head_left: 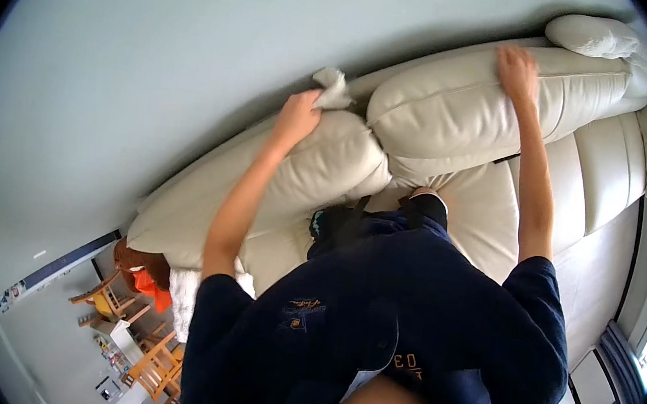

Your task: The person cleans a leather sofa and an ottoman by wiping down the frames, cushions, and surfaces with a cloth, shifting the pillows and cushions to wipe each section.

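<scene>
A cream leather sofa runs along the wall, with a left back cushion (308, 165) and a right back cushion (444, 108). My left hand (298, 118) is closed on a light grey cloth (333, 89) at the top edge of the left cushion, close to the wall. On top of the right cushion rests my right hand (517, 71), slightly blurred, its fingers bent down against the leather; whether they hold anything is hidden.
Below me is the sofa seat (480, 214), with my feet on it. A pale pillow (591, 36) lies at the far right end. Wooden chairs (156, 366) and a white fluffy cloth (183, 302) are at the lower left. The wall (158, 50) rises behind the sofa.
</scene>
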A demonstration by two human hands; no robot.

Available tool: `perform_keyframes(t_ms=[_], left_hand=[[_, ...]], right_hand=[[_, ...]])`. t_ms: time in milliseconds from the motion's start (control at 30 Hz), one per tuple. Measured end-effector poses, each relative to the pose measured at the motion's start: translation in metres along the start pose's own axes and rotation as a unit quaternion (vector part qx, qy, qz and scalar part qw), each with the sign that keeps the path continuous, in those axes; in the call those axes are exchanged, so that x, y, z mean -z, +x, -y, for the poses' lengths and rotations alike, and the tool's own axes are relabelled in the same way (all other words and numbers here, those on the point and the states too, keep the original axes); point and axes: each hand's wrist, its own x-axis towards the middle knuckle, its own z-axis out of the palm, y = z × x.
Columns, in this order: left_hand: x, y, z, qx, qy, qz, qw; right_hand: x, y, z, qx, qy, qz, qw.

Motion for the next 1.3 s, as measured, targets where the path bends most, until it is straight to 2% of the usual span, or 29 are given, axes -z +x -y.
perform_keyframes(t_ms=[33,67,100,167,200,233,267,300,400,467,533,567,600,667,700,733,833,867,900,933,1000,1033,1067,1133,1200,1233,1300], left_hand=[[-0.008,0.0,0.004,-0.016,0.006,-0.085,0.996],[-0.01,0.003,0.001,0.013,0.03,-0.1,0.994],[-0.015,0.011,-0.007,0.042,0.051,-0.113,0.991],[-0.029,0.036,-0.027,0.104,0.081,0.0,0.991],[-0.044,0.048,-0.032,0.097,0.1,0.046,0.989],[-0.066,0.062,-0.029,0.069,0.083,0.081,0.991],[-0.077,0.068,-0.037,0.058,0.081,0.099,0.99],[-0.087,0.075,-0.043,0.078,0.083,0.156,0.981],[-0.114,0.084,-0.027,0.028,-0.002,0.167,0.986],[-0.11,0.092,-0.016,0.03,-0.077,0.221,0.972],[-0.109,0.095,-0.02,0.004,-0.082,0.209,0.974],[-0.108,0.099,-0.026,-0.022,-0.081,0.195,0.977],[-0.111,0.108,-0.027,-0.047,-0.08,0.18,0.979],[-0.11,0.128,-0.045,-0.05,-0.04,0.189,0.98],[-0.1,0.145,-0.071,-0.041,0.051,0.267,0.961],[-0.095,0.164,-0.095,-0.034,0.145,0.338,0.93],[-0.165,0.259,-0.15,-0.238,0.135,0.286,0.918],[-0.185,0.287,-0.184,-0.282,0.039,0.281,0.917],[-0.204,0.303,-0.215,-0.313,-0.07,0.221,0.921],[-0.218,0.31,-0.244,-0.366,-0.11,0.114,0.917],[-0.234,0.314,-0.289,-0.404,-0.096,0.081,0.906],[-0.278,0.337,-0.287,-0.448,-0.106,0.031,0.887],[-0.282,0.338,-0.287,-0.453,-0.109,0.032,0.884],[-0.283,0.355,-0.263,-0.391,0.031,0.096,0.915],[-0.275,0.342,-0.248,-0.465,0.117,0.089,0.873],[-0.278,0.337,-0.241,-0.485,0.239,0.075,0.838],[-0.268,0.324,-0.214,-0.498,0.227,0.081,0.833]], right_hand=[[-0.007,-0.013,0.025,0.086,-0.009,0.028,0.996],[-0.007,-0.023,0.053,0.169,-0.019,0.056,0.984],[0.013,-0.029,0.077,0.12,0.023,0.11,0.986],[0.036,-0.055,0.076,0.076,0.029,0.133,0.988],[0.042,-0.06,0.069,0.035,0.039,0.148,0.988],[0.029,-0.078,0.054,0.08,0.028,0.045,0.995],[0.03,-0.08,0.055,0.078,0.026,0.048,0.995],[0.031,-0.08,0.056,0.066,0.061,0.051,0.995],[0.033,-0.068,0.067,0.038,0.097,0.056,0.993],[0.033,-0.067,0.071,0.021,0.095,0.061,0.993],[0.032,-0.069,0.069,0.007,0.077,0.081,0.994],[0.018,-0.077,0.059,0.032,0.076,0.024,0.996],[0.021,-0.078,0.058,0.021,0.078,0.044,0.996],[0.026,-0.08,0.062,0.006,0.073,0.046,0.996],[0.017,-0.083,0.059,0.027,0.061,-0.017,0.998],[0.024,-0.078,0.069,-0.002,0.089,-0.008,0.996],[0.019,-0.074,0.073,-0.015,0.105,-0.014,0.994],[0.017,-0.077,0.072,-0.019,0.11,-0.029,0.993],[0.01,-0.084,0.065,-0.034,0.14,-0.033,0.989],[0.006,-0.087,0.06,-0.049,0.171,-0.037,0.983],[0.012,-0.078,0.061,-0.034,0.148,0.018,0.988],[0.006,-0.074,0.062,-0.027,0.174,-0.024,0.984],[0.001,-0.07,0.064,-0.017,0.2,-0.064,0.978],[-0.006,-0.063,0.069,-0.008,0.218,-0.125,0.968],[-0.004,-0.063,0.069,-0.009,0.188,-0.058,0.98],[-0.004,-0.062,0.07,-0.007,0.193,-0.057,0.979],[-0.004,-0.059,0.071,-0.007,0.197,-0.064,0.978]])
